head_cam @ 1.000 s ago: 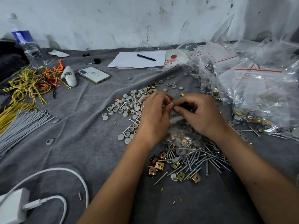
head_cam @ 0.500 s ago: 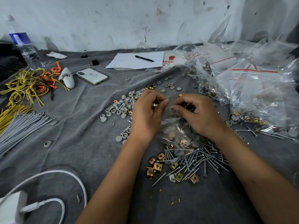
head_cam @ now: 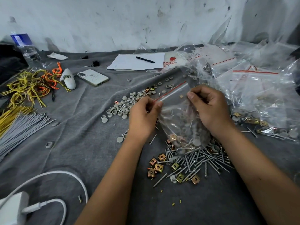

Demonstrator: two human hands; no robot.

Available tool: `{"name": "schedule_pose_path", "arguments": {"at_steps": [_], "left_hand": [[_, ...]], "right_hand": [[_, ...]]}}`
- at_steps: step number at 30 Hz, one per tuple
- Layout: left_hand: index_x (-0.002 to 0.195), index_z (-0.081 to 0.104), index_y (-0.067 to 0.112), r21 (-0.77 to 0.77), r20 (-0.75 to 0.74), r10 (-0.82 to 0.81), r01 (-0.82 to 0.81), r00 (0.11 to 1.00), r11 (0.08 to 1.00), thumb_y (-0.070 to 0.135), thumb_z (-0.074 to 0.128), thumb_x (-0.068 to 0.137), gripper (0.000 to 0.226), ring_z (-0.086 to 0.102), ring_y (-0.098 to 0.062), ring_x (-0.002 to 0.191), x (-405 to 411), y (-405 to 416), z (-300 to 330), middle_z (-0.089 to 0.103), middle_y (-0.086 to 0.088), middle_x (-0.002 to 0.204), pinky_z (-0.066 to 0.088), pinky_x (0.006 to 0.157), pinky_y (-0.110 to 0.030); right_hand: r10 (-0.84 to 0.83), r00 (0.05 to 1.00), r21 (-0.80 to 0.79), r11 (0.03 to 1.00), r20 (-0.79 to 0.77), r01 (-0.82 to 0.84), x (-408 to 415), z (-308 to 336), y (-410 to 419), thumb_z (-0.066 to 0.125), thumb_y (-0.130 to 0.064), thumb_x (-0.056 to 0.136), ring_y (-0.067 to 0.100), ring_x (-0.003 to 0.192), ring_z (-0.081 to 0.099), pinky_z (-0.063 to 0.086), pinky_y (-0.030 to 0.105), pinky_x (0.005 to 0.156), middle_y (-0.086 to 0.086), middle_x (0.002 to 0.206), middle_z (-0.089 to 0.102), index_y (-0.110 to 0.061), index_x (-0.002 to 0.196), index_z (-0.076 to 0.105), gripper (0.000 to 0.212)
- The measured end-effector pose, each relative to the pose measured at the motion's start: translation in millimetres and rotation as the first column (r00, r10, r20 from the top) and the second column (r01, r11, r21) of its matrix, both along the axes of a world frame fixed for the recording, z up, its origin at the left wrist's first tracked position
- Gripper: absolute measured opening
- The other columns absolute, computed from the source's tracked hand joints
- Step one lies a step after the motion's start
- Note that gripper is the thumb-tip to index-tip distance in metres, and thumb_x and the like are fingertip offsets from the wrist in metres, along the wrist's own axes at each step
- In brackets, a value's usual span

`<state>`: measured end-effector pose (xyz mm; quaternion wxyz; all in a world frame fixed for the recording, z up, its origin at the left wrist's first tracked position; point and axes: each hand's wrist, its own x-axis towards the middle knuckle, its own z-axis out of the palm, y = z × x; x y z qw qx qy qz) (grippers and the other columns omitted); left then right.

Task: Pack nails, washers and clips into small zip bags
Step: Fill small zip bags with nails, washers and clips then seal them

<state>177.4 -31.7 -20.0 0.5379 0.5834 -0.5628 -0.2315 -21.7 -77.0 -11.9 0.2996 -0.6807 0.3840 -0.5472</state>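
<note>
A small clear zip bag (head_cam: 180,120) with a red strip along its top hangs between my hands, holding nails, grey washers and brass clips at its bottom. My left hand (head_cam: 143,118) pinches the left end of the red strip. My right hand (head_cam: 207,108) pinches the bag's top right edge, fingers curled. Under the bag lies a pile of nails (head_cam: 199,161). Brass clips (head_cam: 156,167) lie just left of the nails. Grey washers (head_cam: 121,108) are scattered behind my left hand.
A heap of clear zip bags (head_cam: 253,88) fills the right side. A phone (head_cam: 92,77), paper with a pen (head_cam: 145,59), a water bottle (head_cam: 26,49), yellow and orange wires (head_cam: 30,86), grey ties (head_cam: 19,127) and a white charger with its cable (head_cam: 48,200) lie on the grey cloth.
My hands have drawn apart and lifted the bag off the pile. The red strip now stretches between them.
</note>
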Motion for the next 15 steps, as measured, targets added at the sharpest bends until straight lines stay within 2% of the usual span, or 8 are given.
{"name": "schedule_pose_path", "arguments": {"at_steps": [2,4,6,9,10,12,13,15], "left_hand": [[0.081,0.066,0.013,0.017,0.0,-0.007,0.007,1.0,1.0,0.016,0.069,0.099,0.018,0.05,0.0,0.06,1.4,-0.1,1.2,0.062,0.007,0.07,0.043,0.062,-0.026],[0.077,0.066,0.015,0.0,-0.042,-0.025,0.025,0.999,1.0,0.011,0.071,0.097,0.021,0.049,0.0,0.061,1.8,0.7,1.8,0.061,0.007,0.069,0.043,0.065,-0.027],[0.076,0.07,0.011,-0.027,-0.137,-0.045,0.041,0.99,0.999,0.008,0.073,0.094,0.019,0.051,-0.004,0.062,2.0,1.3,1.4,0.064,0.004,0.069,0.043,0.065,-0.028],[0.079,0.076,0.008,-0.055,-0.265,-0.061,0.048,0.962,0.997,0.007,0.075,0.092,0.013,0.051,-0.004,0.058,2.5,2.9,1.8,0.067,0.007,0.064,0.042,0.059,-0.023],[0.081,0.077,0.01,-0.056,-0.317,-0.057,0.041,0.947,0.998,0.008,0.076,0.092,0.012,0.051,-0.006,0.058,2.9,2.8,2.0,0.068,0.005,0.064,0.042,0.058,-0.023],[0.084,0.079,0.009,-0.051,-0.422,-0.047,0.028,0.905,0.998,0.008,0.076,0.092,0.008,0.052,-0.022,0.066,3.9,1.8,2.3,0.07,-0.01,0.073,0.044,0.064,-0.033],[0.085,0.079,0.008,-0.051,-0.449,-0.042,0.021,0.892,0.998,0.007,0.077,0.091,0.007,0.052,-0.025,0.07,4.4,1.5,2.4,0.07,-0.017,0.077,0.045,0.069,-0.038],[0.084,0.079,0.006,-0.053,-0.446,-0.026,0.002,0.895,0.999,0.005,0.077,0.091,0.007,0.057,-0.027,0.075,5.4,0.1,2.1,0.072,-0.02,0.081,0.049,0.075,-0.042]], "right_hand": [[-0.007,0.999,0.025,1.0,0.047,0.006,-2.1,0.7,-1.2,0.068,-0.021,0.097,0.009,0.077,0.07,0.056,0.023,0.07,-0.006,0.084,0.075,-0.035,0.088,0.074,0.018],[0.008,0.997,0.043,0.999,0.08,-0.011,-2.7,0.8,-0.7,0.066,-0.017,0.099,0.009,0.067,0.069,0.057,0.024,0.061,-0.004,0.079,0.075,-0.034,0.087,0.074,0.022],[0.033,0.993,0.058,0.998,0.109,-0.04,-2.4,1.0,0.7,0.064,-0.016,0.1,0.014,0.058,0.067,0.056,0.028,0.052,0.0,0.075,0.073,-0.029,0.086,0.073,0.02],[0.035,0.989,0.068,0.997,0.142,-0.045,-2.1,1.6,0.6,0.063,-0.015,0.1,0.016,0.055,0.065,0.054,0.028,0.048,0.003,0.074,0.073,-0.021,0.087,0.071,0.016],[0.027,0.988,0.077,0.996,0.155,-0.039,-2.2,1.3,0.2,0.063,-0.014,0.1,0.017,0.055,0.065,0.053,0.027,0.047,0.004,0.075,0.072,-0.019,0.088,0.071,0.016],[0.011,0.984,0.109,0.994,0.178,-0.031,-2.3,0.9,-0.3,0.063,-0.013,0.1,0.022,0.055,0.064,0.05,0.027,0.045,0.009,0.077,0.072,-0.016,0.09,0.07,0.013],[0.011,0.983,0.119,0.992,0.184,-0.033,-2.2,0.9,-0.2,0.064,-0.013,0.101,0.023,0.054,0.063,0.049,0.027,0.044,0.011,0.078,0.072,-0.015,0.091,0.07,0.012],[0.037,0.981,0.123,0.991,0.192,-0.061,-2.7,0.7,-0.3,0.063,-0.013,0.101,0.022,0.053,0.064,0.05,0.028,0.043,0.009,0.077,0.072,-0.012,0.092,0.07,0.011]]}}
